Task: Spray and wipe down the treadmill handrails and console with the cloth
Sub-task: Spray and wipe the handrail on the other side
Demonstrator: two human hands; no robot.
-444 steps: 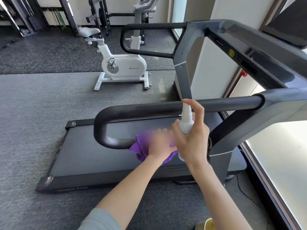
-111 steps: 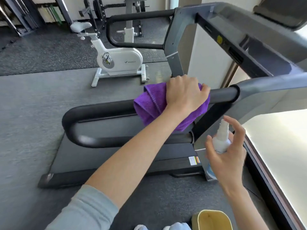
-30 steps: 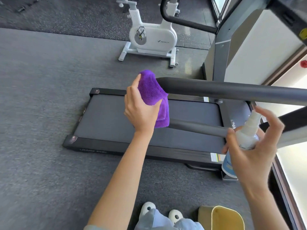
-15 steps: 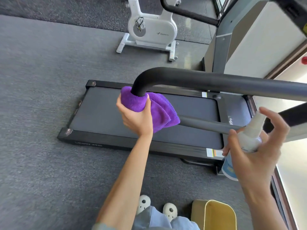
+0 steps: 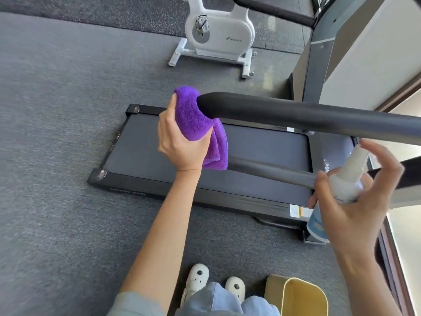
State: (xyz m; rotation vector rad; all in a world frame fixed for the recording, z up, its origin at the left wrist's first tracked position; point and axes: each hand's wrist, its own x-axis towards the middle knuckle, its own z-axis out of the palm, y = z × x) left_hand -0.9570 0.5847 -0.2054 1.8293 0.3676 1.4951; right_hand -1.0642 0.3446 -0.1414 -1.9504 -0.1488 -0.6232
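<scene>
Grey gym flooring (image 5: 57,156) spreads beneath a folded-flat treadmill deck (image 5: 205,153), with a white exercise bike (image 5: 218,35) standing behind it. Across the head view runs the near black handrail (image 5: 307,115), curving down at its rounded end, where the left hand (image 5: 180,142) holds a purple cloth (image 5: 193,119) wrapped over the bend, fingers curled round the fabric and its loose folds hanging below. The right hand (image 5: 350,201) grips a white spray bottle (image 5: 341,185) just beside the rail's lower tube, index finger raised above the nozzle rather than pressing it. Judging by where the cloth sits, the wipe has reached the very end of this rail, so this handrail seems close to finished, though whether the lower tube has been covered cannot be told. The far handrail (image 5: 273,8) at the top shows no cloth on it, and the console lies out of frame; both probably remain to be sprayed and wiped. A yellow bin (image 5: 296,297) sits by the person's shoes (image 5: 198,277).
</scene>
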